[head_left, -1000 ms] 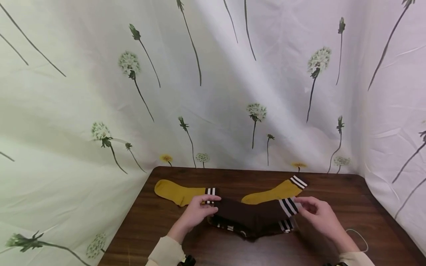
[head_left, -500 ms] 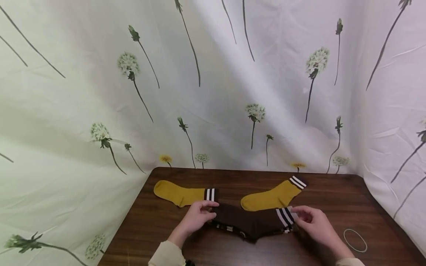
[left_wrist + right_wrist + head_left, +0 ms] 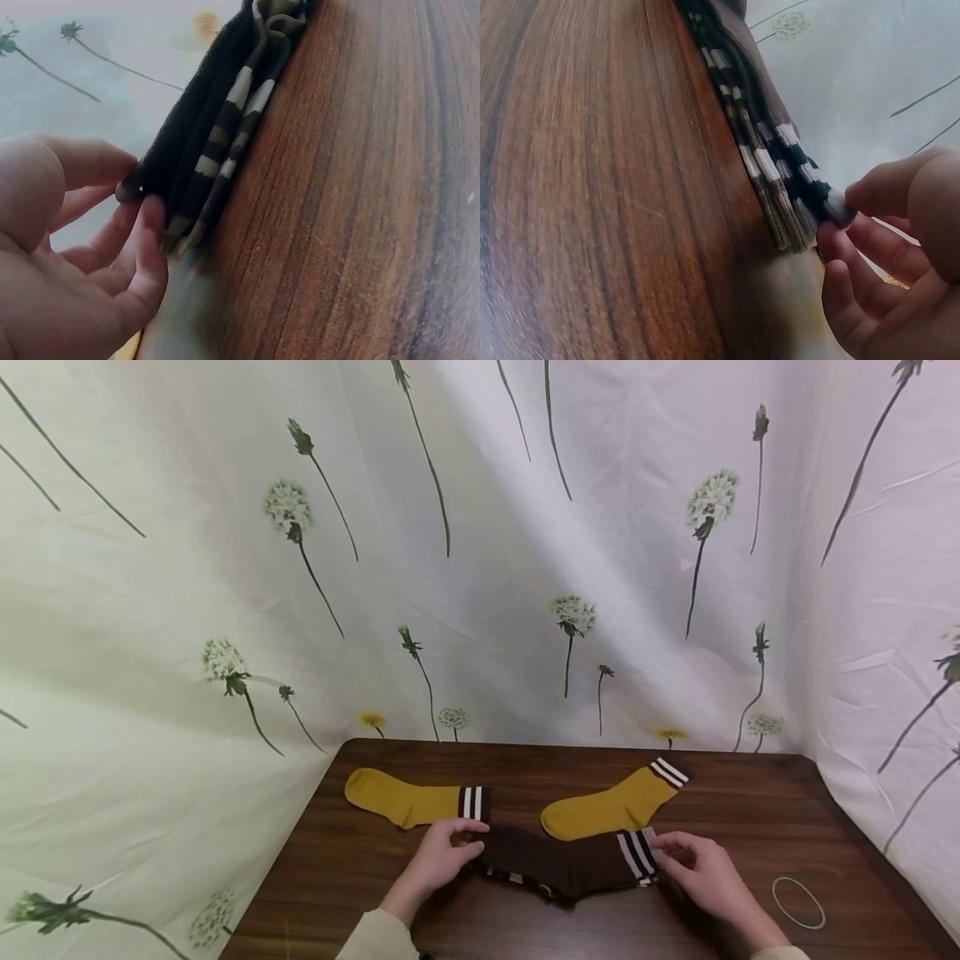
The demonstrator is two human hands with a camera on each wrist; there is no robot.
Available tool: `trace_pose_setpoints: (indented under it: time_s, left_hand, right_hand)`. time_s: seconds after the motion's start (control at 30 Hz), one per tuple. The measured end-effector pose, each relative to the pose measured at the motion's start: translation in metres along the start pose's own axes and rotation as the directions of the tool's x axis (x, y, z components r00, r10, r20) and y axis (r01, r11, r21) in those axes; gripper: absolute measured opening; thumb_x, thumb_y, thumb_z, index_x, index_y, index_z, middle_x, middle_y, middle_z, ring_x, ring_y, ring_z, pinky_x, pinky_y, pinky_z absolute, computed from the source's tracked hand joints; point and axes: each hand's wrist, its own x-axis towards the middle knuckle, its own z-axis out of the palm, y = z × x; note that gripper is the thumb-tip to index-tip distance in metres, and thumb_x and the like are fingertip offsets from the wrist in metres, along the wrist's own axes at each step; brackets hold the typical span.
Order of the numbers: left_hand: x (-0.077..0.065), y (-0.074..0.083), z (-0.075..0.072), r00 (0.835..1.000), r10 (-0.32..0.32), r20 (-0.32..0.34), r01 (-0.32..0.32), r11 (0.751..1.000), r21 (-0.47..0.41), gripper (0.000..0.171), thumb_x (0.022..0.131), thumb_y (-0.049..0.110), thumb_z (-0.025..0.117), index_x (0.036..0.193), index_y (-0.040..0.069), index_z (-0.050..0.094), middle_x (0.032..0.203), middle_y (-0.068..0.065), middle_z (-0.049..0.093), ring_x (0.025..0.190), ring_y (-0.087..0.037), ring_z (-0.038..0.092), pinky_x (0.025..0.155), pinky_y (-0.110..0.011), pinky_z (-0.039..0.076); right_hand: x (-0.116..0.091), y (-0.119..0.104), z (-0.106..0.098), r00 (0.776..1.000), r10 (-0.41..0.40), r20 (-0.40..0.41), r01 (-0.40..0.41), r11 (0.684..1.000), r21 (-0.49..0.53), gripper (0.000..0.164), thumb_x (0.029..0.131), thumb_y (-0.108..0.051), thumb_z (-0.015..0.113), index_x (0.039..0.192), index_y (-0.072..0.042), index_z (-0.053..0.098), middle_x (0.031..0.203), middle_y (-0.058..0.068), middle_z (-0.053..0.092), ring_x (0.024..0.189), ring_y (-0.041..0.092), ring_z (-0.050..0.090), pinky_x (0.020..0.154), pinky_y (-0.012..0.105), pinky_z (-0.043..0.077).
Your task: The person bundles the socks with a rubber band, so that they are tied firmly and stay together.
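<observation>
A dark brown sock (image 3: 528, 853) with white stripes at its cuff is stretched between my two hands, near the front of the table. My left hand (image 3: 442, 860) pinches its toe end between thumb and fingers. At the striped cuff, my right hand (image 3: 703, 870) pinches the edge. Beneath it lie more folded socks (image 3: 238, 124), dark with white and olive bands; in the right wrist view these lower socks (image 3: 769, 169) show as stacked layers, edges roughly lined up with the upper one. The upper sock hides most of the stack in the head view.
Behind the stack lie two mustard socks with striped cuffs, a left one (image 3: 408, 795) and a right one (image 3: 618, 802). A thin pale loop (image 3: 798, 902) rests on the wooden table (image 3: 315, 893) at the right. A dandelion-print cloth (image 3: 480, 610) hangs around the table's back and sides.
Both hands have lowered the brown sock toward me onto the socks below, covering their striped cuffs. More of the right mustard sock and the whole pale loop now show.
</observation>
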Motion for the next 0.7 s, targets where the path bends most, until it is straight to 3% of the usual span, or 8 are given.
trace_pose_setpoints:
  time_s: [0.23, 0.43, 0.7]
  left_hand:
    - [-0.001, -0.003, 0.000, 1.000, 0.009, -0.024, -0.009, 1.000, 0.018, 0.022, 0.096, 0.003, 0.073, 0.118, 0.002, 0.077, 0.127, -0.017, 0.070, 0.089, -0.023, 0.066, 0.070, -0.027, 0.053]
    - [0.000, -0.006, 0.000, 0.999, 0.014, -0.047, -0.012, 0.999, 0.043, 0.022, 0.095, 0.000, 0.073, 0.116, 0.004, 0.078, 0.126, -0.014, 0.072, 0.101, -0.026, 0.064, 0.079, -0.029, 0.052]
    - [-0.002, -0.011, -0.002, 0.999, 0.002, -0.042, -0.003, 1.000, -0.005, 0.024, 0.094, -0.002, 0.072, 0.116, 0.004, 0.078, 0.124, -0.016, 0.071, 0.084, -0.018, 0.060, 0.067, -0.024, 0.051]
  right_hand:
    - [-0.001, -0.003, -0.001, 1.000, -0.022, -0.004, 0.022, 1.000, -0.012, 0.013, 0.096, -0.010, 0.076, 0.107, -0.015, 0.078, 0.101, -0.003, 0.078, 0.081, 0.000, 0.066, 0.070, 0.026, 0.055]
    - [-0.001, -0.005, -0.004, 0.999, 0.013, 0.030, -0.012, 1.000, -0.011, 0.014, 0.096, -0.009, 0.077, 0.109, -0.014, 0.077, 0.099, -0.004, 0.077, 0.082, 0.002, 0.067, 0.071, 0.026, 0.055]
    - [-0.002, -0.002, -0.001, 0.999, 0.012, 0.043, -0.012, 1.000, -0.007, 0.014, 0.094, -0.008, 0.078, 0.108, -0.012, 0.077, 0.092, -0.005, 0.075, 0.079, 0.001, 0.065, 0.070, 0.025, 0.054]
